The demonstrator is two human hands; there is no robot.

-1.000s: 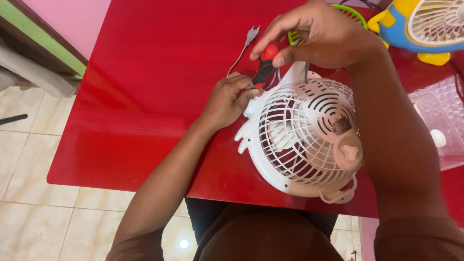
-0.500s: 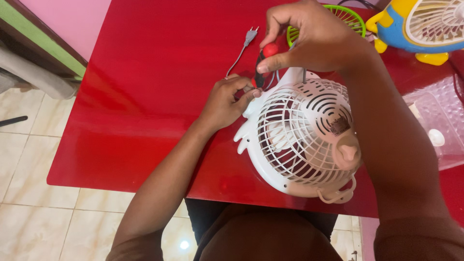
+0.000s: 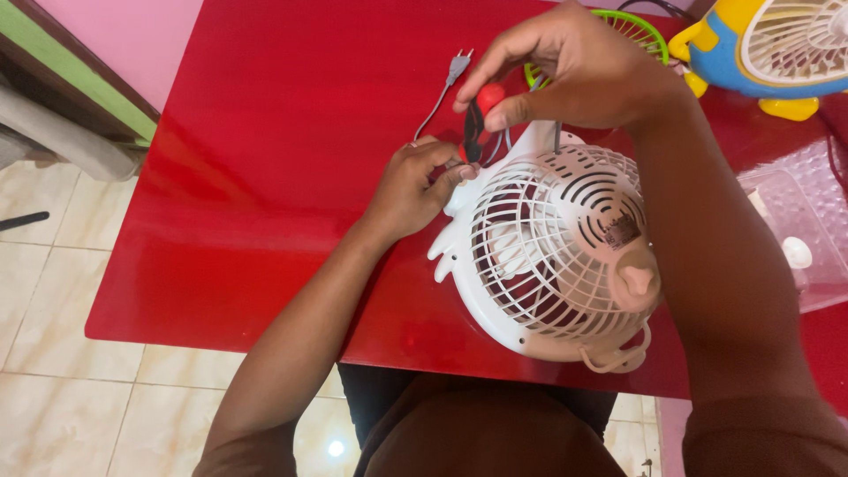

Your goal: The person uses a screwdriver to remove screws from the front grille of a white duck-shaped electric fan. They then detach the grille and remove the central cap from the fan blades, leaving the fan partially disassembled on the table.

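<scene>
Currently the white fan (image 3: 556,256) lies grille-up on the red bench (image 3: 265,177), near its front edge. Right hand (image 3: 583,66) grips a red-and-black screwdriver (image 3: 477,119), fingers closed round the handle, tip angled down at the fan's upper-left rim. Left hand (image 3: 415,185) pinches that rim, fingers curled shut. Judged step: working a rim fastener; next move needs steady tip seating. Grey plug (image 3: 458,64) lies beyond.

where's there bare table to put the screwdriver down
The widest bare stretch of the red table lies left of the left hand and the grey plug. It is crowded on the right, around the white fan, green grille, blue-and-yellow fan and clear plastic box.
</scene>
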